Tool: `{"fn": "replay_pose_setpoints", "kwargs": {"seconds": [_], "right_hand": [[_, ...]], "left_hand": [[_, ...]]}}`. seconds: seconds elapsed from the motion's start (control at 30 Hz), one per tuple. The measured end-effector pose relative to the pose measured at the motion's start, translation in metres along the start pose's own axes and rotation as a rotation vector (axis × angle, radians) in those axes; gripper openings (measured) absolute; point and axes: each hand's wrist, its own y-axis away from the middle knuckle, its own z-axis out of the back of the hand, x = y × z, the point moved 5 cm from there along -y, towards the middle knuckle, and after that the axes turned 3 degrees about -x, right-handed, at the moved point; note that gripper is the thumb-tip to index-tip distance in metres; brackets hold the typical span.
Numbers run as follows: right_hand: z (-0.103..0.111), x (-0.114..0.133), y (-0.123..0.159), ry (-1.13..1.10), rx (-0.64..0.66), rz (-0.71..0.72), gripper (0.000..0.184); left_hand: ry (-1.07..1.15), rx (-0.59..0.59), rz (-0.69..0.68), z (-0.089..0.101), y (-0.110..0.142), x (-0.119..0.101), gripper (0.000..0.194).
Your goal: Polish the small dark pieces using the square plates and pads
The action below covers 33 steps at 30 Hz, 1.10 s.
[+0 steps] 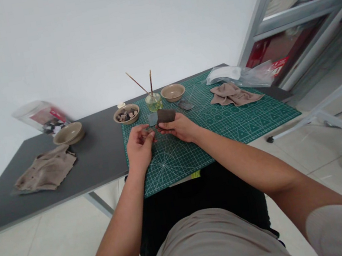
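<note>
My right hand (181,127) is closed round a dark brown, curved piece (166,116) that looks like a pottery shard, held over the green cutting mat (164,164). Just left of the shard shows a small blue-grey flat piece (152,119); whether it lies on the mat or touches the shard I cannot tell. Close by on the left, my left hand (140,146) has its fingers curled and thumb near the fingertips, pinching something too small to make out. A dark grey flat piece (186,104) lies on the mat beyond my right hand.
Behind my hands stand a bowl of small fragments (126,114), a glass jar (154,102) with two thin sticks and a tan bowl (173,92). Brown cloths (233,94) lie at both sides. Farther left are another bowl (69,134) and a clear container (41,115). A plastic bag (252,74) lies right.
</note>
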Motion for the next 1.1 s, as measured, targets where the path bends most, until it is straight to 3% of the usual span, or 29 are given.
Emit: {"fn": "replay_pose_setpoints", "kwargs": {"seconds": [0.2, 0.33, 0.77, 1.1], "right_hand": [[0.000, 0.004, 0.003, -0.020, -0.018, 0.042, 0.041], [-0.003, 0.002, 0.003, 0.021, 0.004, 0.028, 0.043], [-0.008, -0.001, 0.001, 0.242, 0.001, 0.110, 0.040], [-0.011, -0.004, 0.002, 0.319, 0.007, 0.048, 0.040]], "left_hand": [[0.048, 0.037, 0.048, 0.000, -0.001, 0.006, 0.032], [-0.013, 0.049, 0.104, -0.001, 0.000, 0.007, 0.023], [-0.470, 0.035, -0.092, -0.001, 0.005, -0.007, 0.012], [-0.623, 0.053, -0.079, -0.004, 0.007, -0.007, 0.017]]}}
